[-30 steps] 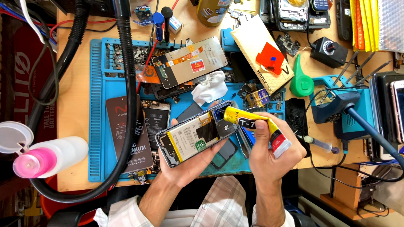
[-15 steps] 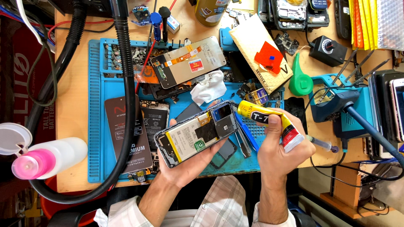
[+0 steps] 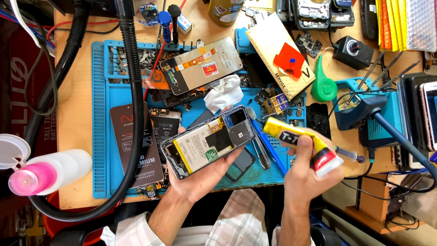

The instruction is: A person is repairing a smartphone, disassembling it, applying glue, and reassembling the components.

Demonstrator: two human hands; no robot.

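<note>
Yellow glue tube (image 3: 300, 145) gripped in right hand (image 3: 309, 171) nears the opened phone's (image 3: 209, 141) corner, left hand (image 3: 205, 175) cradling underneath.

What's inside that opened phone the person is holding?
The opened phone, in the left hand, shows a pale battery, a black board and a blue-edged camera block. Whatever lies beneath the battery is covered.

My left hand (image 3: 202, 175) sits at lower centre of the frame, palm up, fingers cupped and curled. My right hand (image 3: 309, 166) is at lower right, fist closed, thumb pressed across. Both forearms rise from the bottom edge, sleeves rolled back.
</note>
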